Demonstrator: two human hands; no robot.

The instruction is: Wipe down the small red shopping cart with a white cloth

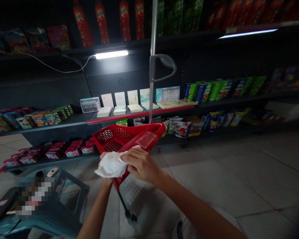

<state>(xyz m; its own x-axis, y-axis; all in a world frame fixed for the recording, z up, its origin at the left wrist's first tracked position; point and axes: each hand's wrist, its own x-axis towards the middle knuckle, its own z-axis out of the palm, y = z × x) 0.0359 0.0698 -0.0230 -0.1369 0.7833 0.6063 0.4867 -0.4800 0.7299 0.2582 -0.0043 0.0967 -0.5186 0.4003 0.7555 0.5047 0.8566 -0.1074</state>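
A white cloth (111, 165), crumpled, lies across my left hand (103, 155) and covers most of it; the left fingers are hidden under it. My right hand (139, 162) is closed on the cloth's right edge, fingers bent over it. Right behind both hands is a red plastic shopping cart (129, 145) with a perforated basket, a clear-covered panel and a pole with a grey handle (175, 66). Whether either hand touches the cart, I cannot tell. One cart leg ends in a caster (131, 215) on the floor.
A blue-grey plastic stool (72, 212) at lower left bears a dark phone-like device (3, 202), a small white item (52, 171) and blurred things. Dark shelves (129, 118) behind the cart hold books, boxes, snack bags and bottles. Tiled floor (214, 176) extends to the right.
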